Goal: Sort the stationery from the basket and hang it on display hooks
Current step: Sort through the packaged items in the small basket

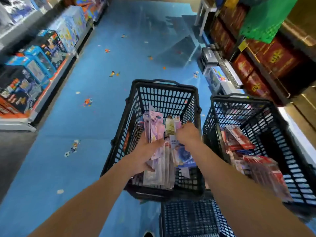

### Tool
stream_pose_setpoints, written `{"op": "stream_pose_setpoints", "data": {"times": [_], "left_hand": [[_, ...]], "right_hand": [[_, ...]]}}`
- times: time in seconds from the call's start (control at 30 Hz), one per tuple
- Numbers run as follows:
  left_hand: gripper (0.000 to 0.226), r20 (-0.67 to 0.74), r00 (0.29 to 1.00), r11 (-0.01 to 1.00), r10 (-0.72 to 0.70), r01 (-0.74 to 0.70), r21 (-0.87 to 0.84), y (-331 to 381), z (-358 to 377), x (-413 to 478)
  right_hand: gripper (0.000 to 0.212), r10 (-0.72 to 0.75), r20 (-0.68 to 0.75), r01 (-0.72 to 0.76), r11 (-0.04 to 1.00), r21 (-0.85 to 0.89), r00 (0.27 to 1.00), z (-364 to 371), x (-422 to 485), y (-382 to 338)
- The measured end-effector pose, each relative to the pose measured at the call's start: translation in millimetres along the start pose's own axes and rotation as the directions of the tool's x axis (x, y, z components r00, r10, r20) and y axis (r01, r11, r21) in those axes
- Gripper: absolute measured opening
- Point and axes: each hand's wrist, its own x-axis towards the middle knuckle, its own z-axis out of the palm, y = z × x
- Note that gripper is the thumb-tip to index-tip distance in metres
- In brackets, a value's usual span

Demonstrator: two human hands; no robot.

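In the basket (164, 98), left hand (145, 155) around pastel packs (154, 124), right hand (187, 134) pinching a beige pack (169, 127).

Inside the black basket (164, 98), left grip (145, 155) holds purple packs (155, 127), right grip (187, 134) touches a beige pack (170, 128).

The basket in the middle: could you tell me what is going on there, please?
A person has both hands in the basket, sorting stationery. The left hand grips a stack of packets standing on edge inside it. The right hand reaches among others further back, its grip too blurred to tell. A second basket to the right holds red packets.
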Motion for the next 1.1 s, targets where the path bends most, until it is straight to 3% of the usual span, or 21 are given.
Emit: {"op": "stream_pose_setpoints", "data": {"times": [0.1, 0.17, 0.43, 0.57, 0.63, 0.73, 0.83, 0.97, 1.1], "left_hand": [[0.074, 0.020, 0.998, 0.998, -0.059, 0.058, 0.011, -5, -2, 33], [0.083, 0.022, 0.994, 0.994, -0.103, 0.102, 0.026, -10, -4, 52], [0.083, 0.056, 0.979, 0.980, -0.197, 0.196, 0.031, -25, -4, 106], [0.083, 0.067, 0.974, 0.976, -0.215, 0.213, 0.038, -28, -2, 118], [0.078, 0.069, 0.973, 0.975, -0.220, 0.218, 0.036, -26, -3, 124], [0.055, 0.106, 0.967, 0.973, -0.230, 0.232, -0.005, -17, -6, 126], [0.045, 0.216, 0.948, 0.957, -0.233, 0.263, -0.123, -4, -9, 125], [0.045, 0.268, 0.943, 0.939, -0.195, 0.259, -0.227, 19, -9, 109], [0.054, 0.313, 0.946, 0.940, -0.082, 0.178, -0.292, 45, -1, 97]], "right_hand": [[0.033, 0.106, -0.021, -0.108, 0.983, -0.147, 0.994, 26, 27, 7], [0.035, 0.139, -0.056, -0.148, 0.967, -0.208, 0.989, 44, 41, 9], [0.032, 0.226, -0.036, -0.226, 0.922, -0.313, 0.973, 77, 80, 27], [0.044, 0.234, -0.041, -0.234, 0.915, -0.328, 0.971, 88, 80, 24], [0.048, 0.226, -0.042, -0.230, 0.937, -0.264, 0.973, 84, 83, 19], [0.021, 0.252, 0.097, -0.258, 0.965, 0.054, 0.963, 67, 85, 11], [0.019, 0.316, 0.253, -0.398, 0.813, 0.425, 0.915, 43, 79, 1], [0.029, 0.166, 0.306, -0.294, 0.848, 0.441, 0.938, 16, 60, -4], [0.040, 0.092, 0.280, -0.253, 0.742, 0.620, 0.956, -13, 52, -9]]}}
